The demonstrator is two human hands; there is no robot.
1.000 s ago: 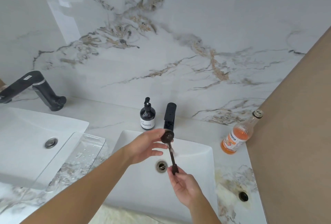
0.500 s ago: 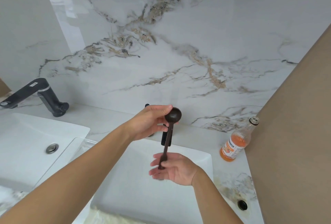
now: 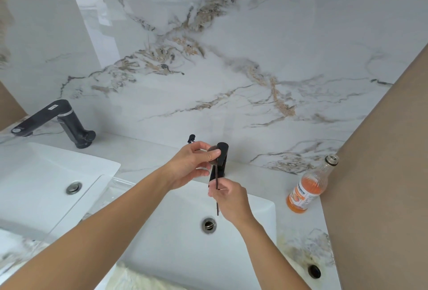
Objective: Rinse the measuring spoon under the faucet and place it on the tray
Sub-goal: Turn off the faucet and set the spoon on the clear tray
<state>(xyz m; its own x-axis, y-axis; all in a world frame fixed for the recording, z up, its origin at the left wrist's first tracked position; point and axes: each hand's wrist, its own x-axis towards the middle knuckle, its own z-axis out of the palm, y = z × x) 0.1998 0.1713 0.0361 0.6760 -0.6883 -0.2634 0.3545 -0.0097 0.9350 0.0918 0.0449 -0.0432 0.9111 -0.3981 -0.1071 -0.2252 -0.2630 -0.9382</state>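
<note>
Only two arms and two hands of the person can be seen. Both forearms are bare along all their visible length; no sleeve edge or cuff shows on them. The left hand (image 3: 193, 164) has no ring, no glove and no bracelet. The right hand (image 3: 230, 201) is bare in the same way, and its wrist has no watch or band. The fingernails are short and without polish.

The measuring spoon (image 3: 216, 175), dark brown with a round bowl and a thin straight handle, is standing nearly upright, bowl uppermost, directly in front of the black faucet (image 3: 219, 162). The clear tray (image 3: 108, 193) is lying on the counter between the two basins.
</note>
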